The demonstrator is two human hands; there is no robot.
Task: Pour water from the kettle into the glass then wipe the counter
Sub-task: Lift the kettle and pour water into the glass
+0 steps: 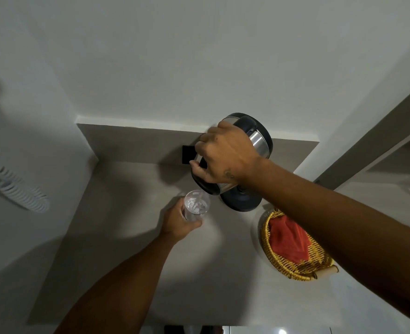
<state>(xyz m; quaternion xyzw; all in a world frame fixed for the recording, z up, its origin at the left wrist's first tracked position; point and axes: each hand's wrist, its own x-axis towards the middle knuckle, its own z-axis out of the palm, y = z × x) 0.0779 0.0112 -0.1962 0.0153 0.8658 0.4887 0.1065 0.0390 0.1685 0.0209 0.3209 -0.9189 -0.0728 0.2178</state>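
The kettle (259, 141) is a steel-bodied one with a black handle and black rim, shiny along its side; it is held in the air above the far part of the grey counter (131, 273), just over its round black base (241, 201), which sits on the counter; the glass (196, 207) is clear and straight-sided, with water and bubbles showing inside, and it stands just left of the base and near the middle of the counter

The right hand (225, 157) reaches in from the right with the forearm stretched across the scene; its fingers are closed round the black handle, knuckles up, wrist bent down to the left; the left hand (181, 224) comes up from the near side, fingers curled round the lower wall of the glass, gripping it

The kettle is tipped well over; its long axis runs from far right down to near left, with the mouth end lowest, pointing at the open top of the glass and just above its rim; the glass is roughly upright, mouth up

To the right of the base a yellow wicker basket (271, 256) holds a red cloth (287, 239)
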